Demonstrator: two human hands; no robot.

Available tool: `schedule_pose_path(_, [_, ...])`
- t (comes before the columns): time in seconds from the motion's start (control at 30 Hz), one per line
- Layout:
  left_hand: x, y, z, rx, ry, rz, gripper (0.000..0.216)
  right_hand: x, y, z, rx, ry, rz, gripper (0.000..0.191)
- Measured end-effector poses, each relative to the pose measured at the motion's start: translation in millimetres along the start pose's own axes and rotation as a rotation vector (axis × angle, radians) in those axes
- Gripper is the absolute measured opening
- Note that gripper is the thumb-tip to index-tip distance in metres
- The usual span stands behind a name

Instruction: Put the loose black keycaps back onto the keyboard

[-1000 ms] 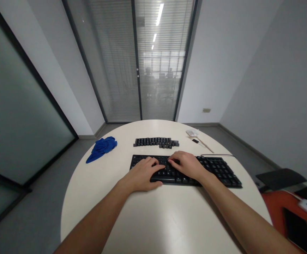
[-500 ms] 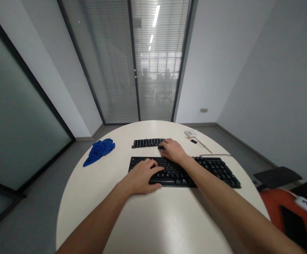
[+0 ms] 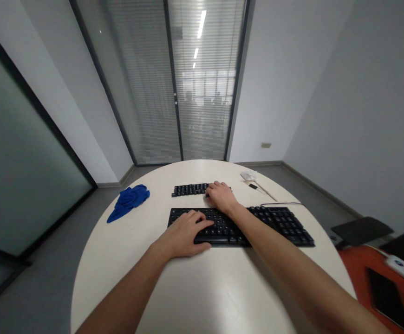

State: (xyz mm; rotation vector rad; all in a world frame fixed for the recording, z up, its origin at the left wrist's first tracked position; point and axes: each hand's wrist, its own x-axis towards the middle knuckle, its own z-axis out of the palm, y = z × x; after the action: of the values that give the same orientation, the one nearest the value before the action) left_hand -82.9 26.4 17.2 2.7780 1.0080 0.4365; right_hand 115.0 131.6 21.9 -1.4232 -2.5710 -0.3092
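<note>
A black keyboard (image 3: 278, 222) lies across the middle of a round white table (image 3: 195, 287). My left hand (image 3: 183, 234) rests flat on the keyboard's left part, fingers spread over the keys. Behind the keyboard lies a row of loose black keycaps (image 3: 188, 189). My right hand (image 3: 221, 197) reaches over the keyboard to the right end of that row, fingers curled down onto the keycaps. What is under its fingertips is hidden.
A crumpled blue cloth (image 3: 128, 199) lies at the table's left. A small white object (image 3: 248, 176), a thin stick (image 3: 266, 191) and a small black piece (image 3: 254, 186) lie at the back right. An orange chair (image 3: 362, 269) with a phone stands at the right.
My right hand lifted off the keyboard and moved back to the row of keycaps, then shifted slightly left along it. My left hand stayed on the keyboard.
</note>
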Motion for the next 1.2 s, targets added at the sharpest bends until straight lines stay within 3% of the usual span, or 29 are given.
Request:
schedule_pose_path(0.17, [0,2,-4,0.011,-0.003,-0.005,0.053,-19,1,-20,0.068,0.031,0.044,0.019])
schedule_pose_path(0.33, [-1,5,-9,0.031,0.021,-0.029,0.048,-57,1,-39,0.329,0.065,0.018,0.013])
schedule_pose_path(0.53, [0,4,-13,0.065,0.057,-0.061,0.032,-95,-1,-38,0.681,-0.063,0.049,0.016])
schedule_pose_path(0.73, [1,5,-5,0.11,0.093,-0.072,0.029,-101,0,-25,0.799,-0.062,0.023,0.019])
schedule_pose_path(0.9, [1,6,-5,0.069,0.108,-0.038,0.042,-102,-2,-24,0.769,-0.03,-0.026,0.018])
schedule_pose_path(1.2, [0,6,-4,-0.007,0.049,0.044,0.043,-102,-2,-17,0.776,-0.006,-0.009,0.015])
